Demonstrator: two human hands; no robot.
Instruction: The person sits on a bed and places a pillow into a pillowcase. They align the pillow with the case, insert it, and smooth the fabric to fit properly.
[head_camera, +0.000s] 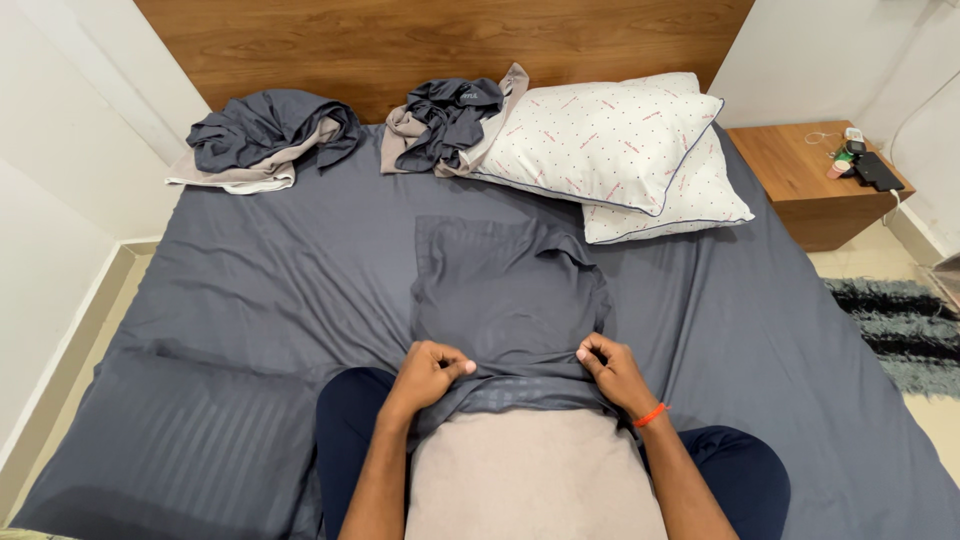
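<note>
A dark grey striped pillowcase (505, 285) lies flat on the bed in front of me, its open end pulled over a beige pillow (535, 475) that rests on my lap. My left hand (428, 372) pinches the left side of the pillowcase's open edge. My right hand (612, 372), with an orange band at the wrist, grips the right side of that edge. Only the near end of the pillow shows; its far end is hidden inside the case.
The bed has a dark grey sheet (250, 270). Two white dotted pillows (610, 135) lean at the headboard. Two crumpled piles of grey and beige cloth (265, 140) (450, 120) lie at the bed's head. A wooden nightstand (800, 175) with small items stands right.
</note>
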